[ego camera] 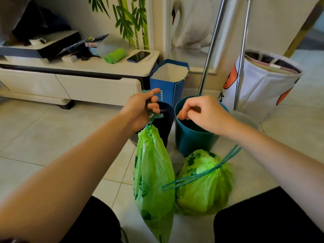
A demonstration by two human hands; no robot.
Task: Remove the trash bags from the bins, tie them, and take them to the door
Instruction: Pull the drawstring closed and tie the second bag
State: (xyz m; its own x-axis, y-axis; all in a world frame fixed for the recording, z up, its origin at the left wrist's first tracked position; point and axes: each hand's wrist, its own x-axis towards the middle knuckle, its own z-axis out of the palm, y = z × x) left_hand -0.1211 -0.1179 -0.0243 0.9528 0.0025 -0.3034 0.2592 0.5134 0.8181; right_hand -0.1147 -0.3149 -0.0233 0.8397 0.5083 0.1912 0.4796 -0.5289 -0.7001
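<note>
My left hand (142,109) grips the teal drawstring of a green trash bag (154,176), which hangs cinched shut above the floor. A second green trash bag (205,188) lies on the tiles to its right, drawn closed, with its teal drawstring loops (196,176) sticking out loose. My right hand (201,113) hovers over the rim of the teal bin (191,139), fingers loosely curled and holding nothing. A dark bin (166,120) stands just left of the teal one, partly hidden behind my left hand and the hanging bag.
A blue paper bag (168,81) stands behind the bins. Two metal poles (210,50) lean on the wall. A white fabric basket (263,81) sits at the right. A low cabinet (73,81) carries a phone (138,56) and a green bag roll (114,55). My knees fill the bottom corners.
</note>
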